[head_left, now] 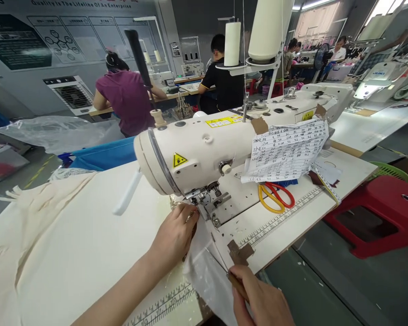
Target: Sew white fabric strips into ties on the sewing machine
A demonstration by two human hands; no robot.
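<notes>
My left hand (175,231) is closed at the needle end of the white sewing machine (197,140), its fingertips pinching the edge of a thin white fabric (207,276). A dark narrow object shows under its palm, too hidden to name. My right hand (261,299) grips the brown handle of an awl (236,284). The awl's thin metal shaft points up and left across the fabric, towards the presser foot area (204,201). The fabric hangs down over the table's front edge between my hands.
Scissors (275,199) with yellow and red handles lie right of the needle area. A handwritten paper sheet (285,149) hangs on the machine. Ruler tape (282,219) marks the table (122,253). Cream fabric (27,226) lies left; a red stool (381,213) stands right. Several people sit beyond.
</notes>
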